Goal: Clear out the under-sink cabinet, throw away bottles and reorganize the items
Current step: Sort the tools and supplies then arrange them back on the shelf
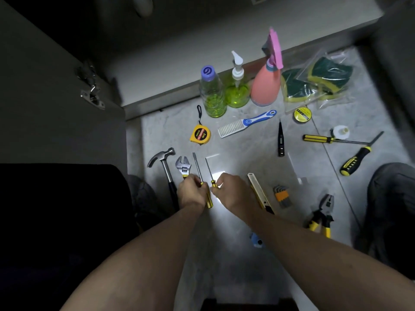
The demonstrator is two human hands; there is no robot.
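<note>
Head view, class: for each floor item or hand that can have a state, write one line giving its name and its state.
Left hand: grips the larger yellow-handled screwdriver.
Right hand: pinches the smaller yellow-handled screwdriver.
Clear bottle with purple cap: upright, capped.
Green pump bottle: upright.
Pink spray bottle: upright.
Yellow tape measure: retracted.
Yellow-handled pliers: lying flat.
Grey cabinet door: open.
</note>
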